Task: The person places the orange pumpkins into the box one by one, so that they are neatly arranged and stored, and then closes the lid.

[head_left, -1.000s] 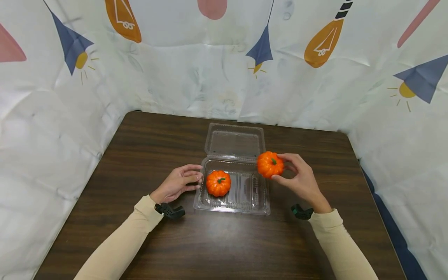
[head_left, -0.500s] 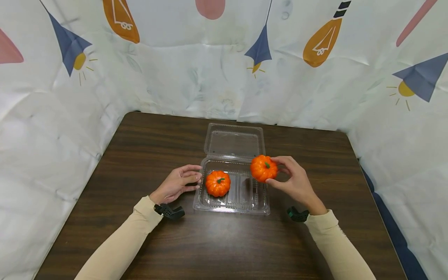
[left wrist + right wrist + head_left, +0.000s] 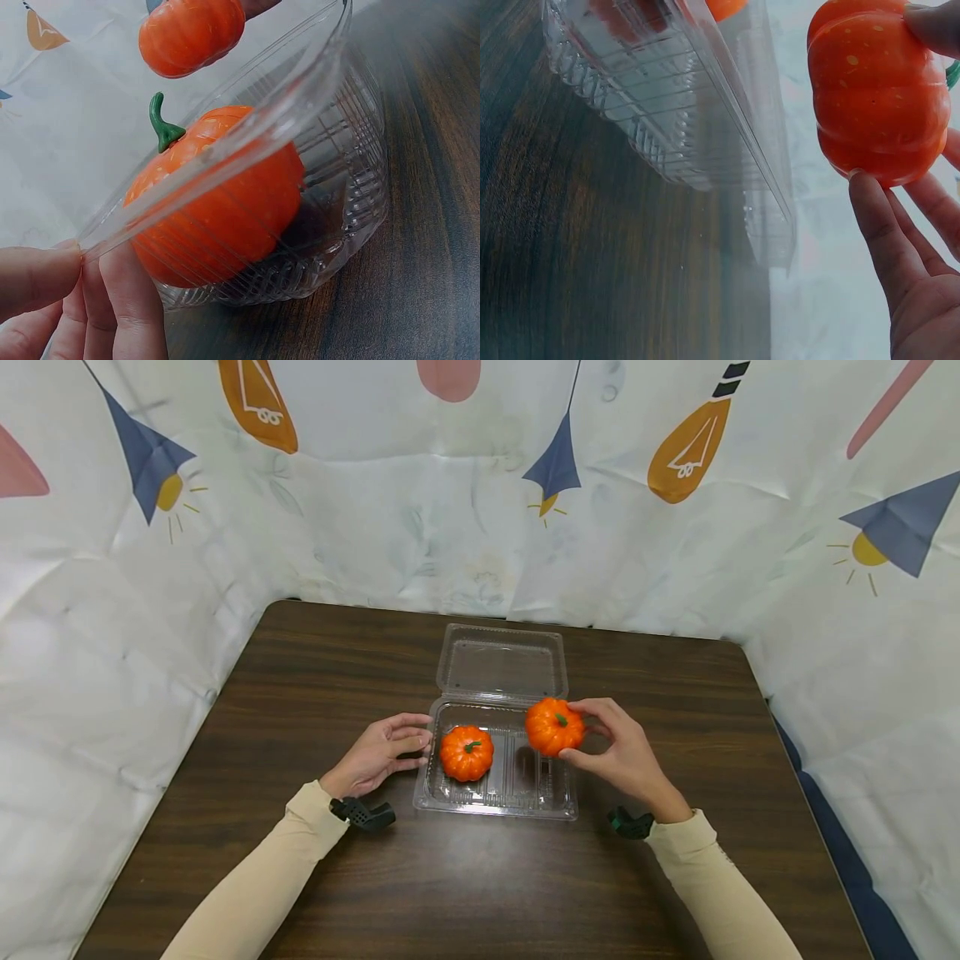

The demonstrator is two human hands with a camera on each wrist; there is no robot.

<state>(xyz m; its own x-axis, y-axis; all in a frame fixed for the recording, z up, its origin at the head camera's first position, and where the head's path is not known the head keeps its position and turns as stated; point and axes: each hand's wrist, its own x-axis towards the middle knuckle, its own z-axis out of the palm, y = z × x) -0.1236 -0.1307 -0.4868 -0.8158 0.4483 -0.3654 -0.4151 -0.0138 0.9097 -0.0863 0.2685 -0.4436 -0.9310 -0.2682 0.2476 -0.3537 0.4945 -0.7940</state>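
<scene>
R hand (image 3: 618,752): gripping held pumpkin (image 3: 555,727) btwn thumb & fingertips; shifted L & a bit nearer the wearer vs prev. frames.

L hand (image 3: 382,752): pinching L rim of tray (image 3: 495,813) btwn thumb & fingers, per L wrist cam; same pos. as before.

Held pumpkin: orange w/ green stem; up in air over R half of tray, apart from tray floor & from 2nd pumpkin (image 3: 467,753); prev. at R rim of tray, now well inside the outline in head view, gap to 2nd pumpkin narrower.

2nd pumpkin: also orange, green stem up; resting in L half of tray, near L hand; unmoved vs earlier.

Tray: clear plastic, ribbed floor, flat on bench (image 3: 660,668); no shift seen.

Lid (image 3: 502,664): clear, joined to tray along far edge, folded back away from wearer; unchanged.

Wrists: black band on L (image 3: 363,814), black band on R (image 3: 630,823); both arms in cream sleeves (image 3: 255,868).

Bench: dark brown wood grain, rounded far corners.

Backdrop (image 3: 420,527): white creased cloth w/ printed bulbs & blue lamps, behind bench & at both sides.

R edge: dark blue strip (image 3: 847,860) beside bench, use unclear.
</scene>
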